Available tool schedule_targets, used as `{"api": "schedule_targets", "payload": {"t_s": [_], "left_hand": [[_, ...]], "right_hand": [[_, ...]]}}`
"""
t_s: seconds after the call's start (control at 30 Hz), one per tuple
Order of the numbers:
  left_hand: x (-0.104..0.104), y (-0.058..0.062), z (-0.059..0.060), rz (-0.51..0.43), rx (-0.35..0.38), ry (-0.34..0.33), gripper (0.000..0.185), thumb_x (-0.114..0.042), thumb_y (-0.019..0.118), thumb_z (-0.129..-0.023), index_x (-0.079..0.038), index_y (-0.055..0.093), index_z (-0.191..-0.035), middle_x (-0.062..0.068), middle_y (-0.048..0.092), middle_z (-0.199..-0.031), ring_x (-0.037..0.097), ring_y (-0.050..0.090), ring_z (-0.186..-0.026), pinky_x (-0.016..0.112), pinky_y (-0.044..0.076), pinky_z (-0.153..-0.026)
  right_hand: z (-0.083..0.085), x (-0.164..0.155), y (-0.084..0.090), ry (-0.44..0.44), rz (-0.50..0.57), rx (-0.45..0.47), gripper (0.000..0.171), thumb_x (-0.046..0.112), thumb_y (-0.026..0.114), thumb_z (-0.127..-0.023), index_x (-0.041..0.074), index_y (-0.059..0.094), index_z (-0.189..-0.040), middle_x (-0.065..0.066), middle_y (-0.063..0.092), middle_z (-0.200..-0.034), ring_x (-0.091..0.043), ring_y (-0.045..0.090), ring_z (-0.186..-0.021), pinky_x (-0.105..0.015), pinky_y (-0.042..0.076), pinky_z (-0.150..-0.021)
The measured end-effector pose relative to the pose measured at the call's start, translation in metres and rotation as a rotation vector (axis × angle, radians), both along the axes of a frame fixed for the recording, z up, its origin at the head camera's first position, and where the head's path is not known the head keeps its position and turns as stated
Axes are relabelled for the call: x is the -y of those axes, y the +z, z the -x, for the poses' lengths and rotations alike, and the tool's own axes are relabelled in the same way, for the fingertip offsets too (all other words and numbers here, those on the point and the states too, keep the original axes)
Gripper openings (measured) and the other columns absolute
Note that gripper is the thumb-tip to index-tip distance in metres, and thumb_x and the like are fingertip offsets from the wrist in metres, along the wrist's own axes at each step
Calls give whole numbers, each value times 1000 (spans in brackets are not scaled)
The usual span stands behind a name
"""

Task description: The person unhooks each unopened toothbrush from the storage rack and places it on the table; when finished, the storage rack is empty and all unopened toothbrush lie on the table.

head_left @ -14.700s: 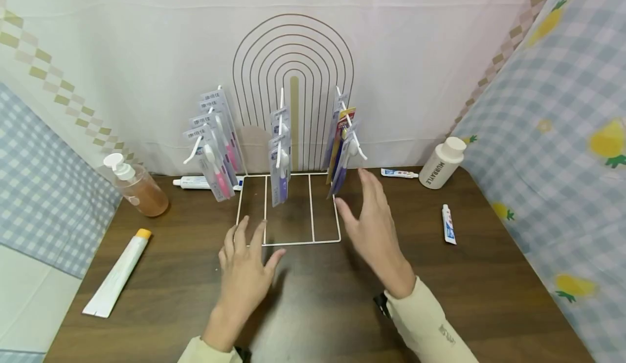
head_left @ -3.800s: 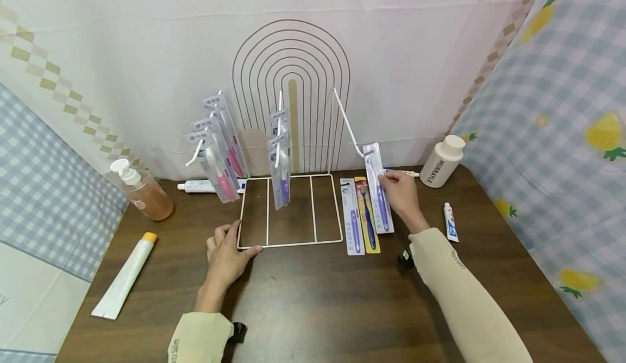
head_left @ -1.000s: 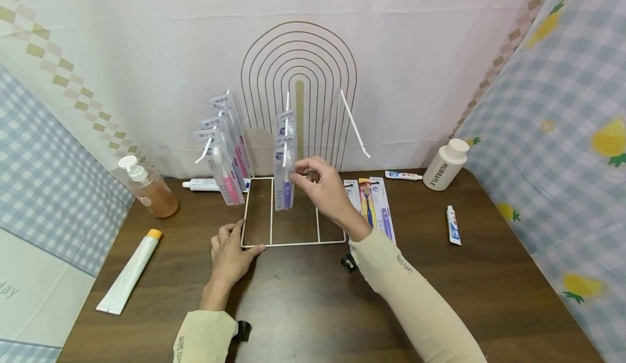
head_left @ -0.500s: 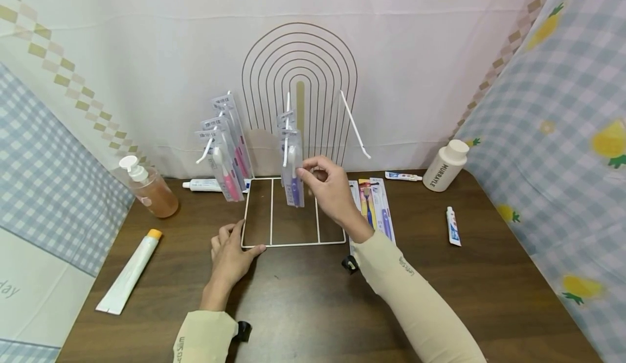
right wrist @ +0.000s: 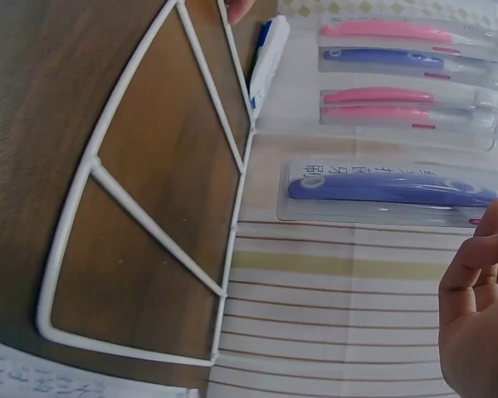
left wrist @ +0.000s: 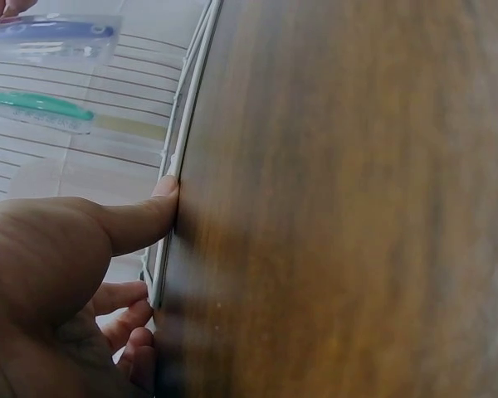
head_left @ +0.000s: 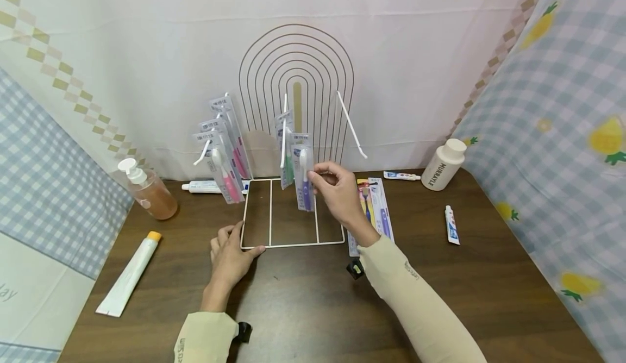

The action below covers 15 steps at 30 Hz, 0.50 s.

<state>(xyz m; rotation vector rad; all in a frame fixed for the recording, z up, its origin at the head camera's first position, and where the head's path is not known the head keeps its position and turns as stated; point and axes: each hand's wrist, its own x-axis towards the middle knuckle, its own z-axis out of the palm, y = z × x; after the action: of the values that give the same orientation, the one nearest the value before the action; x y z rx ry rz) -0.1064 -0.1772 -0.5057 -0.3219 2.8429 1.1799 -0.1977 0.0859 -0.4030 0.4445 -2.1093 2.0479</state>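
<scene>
Toothbrush packs on the white wire rack are being taken down one at a time, by the look of it, and the job seems roughly half done. On the left hook a bunch of pink toothbrush packs hangs untouched. The left hand rests on the tabletop, thumb and fingers pinching the rack's front left corner to steady it. The middle hook carries at least one green pack. Just in front of it, the right hand pinches a purple toothbrush pack by its edge, upright above the rack's base; I cannot tell whether it has quite cleared the hook's tip. The right hook is bare, and three packs lie flat side by side on the tabletop just right of the rack, partly hidden by the right wrist. Judging from this, the remaining middle pack and the whole left bunch are left to come off.
</scene>
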Motion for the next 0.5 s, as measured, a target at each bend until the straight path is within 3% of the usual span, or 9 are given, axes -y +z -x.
{"api": "schedule_targets", "payload": {"t_s": [0.13,0.3,0.5], "left_hand": [[0,0,-1,2,1,1,93,-30,86,-101,-2,38,-175,29,35,-168,57,28,-149,71,25,-125],[-1,1,-1,-1,4,3,93,-30,86,-101,-2,38,-175,29,34,-168,57,27,-149,71,24,-126],[-1,0,0,-2,6,5,93,-30,86,-101,-2,37,-176,29,34,-169,57,27,-150,71,24,-126]], "right_hand": [[0,-7,-9,-21,-5,24,15,1,76,-106,-13,76,-113,-8,77,-87,-5,67,-70,-18,52,-65],[0,-22,-19,-63,-56,13,15,3,77,-106,-11,78,-110,-9,72,-78,-3,62,-64,-19,43,-59],[1,-49,-31,-134,-90,54,16,5,78,-106,-11,79,-111,4,69,-73,-6,59,-59,-17,42,-56]]}}
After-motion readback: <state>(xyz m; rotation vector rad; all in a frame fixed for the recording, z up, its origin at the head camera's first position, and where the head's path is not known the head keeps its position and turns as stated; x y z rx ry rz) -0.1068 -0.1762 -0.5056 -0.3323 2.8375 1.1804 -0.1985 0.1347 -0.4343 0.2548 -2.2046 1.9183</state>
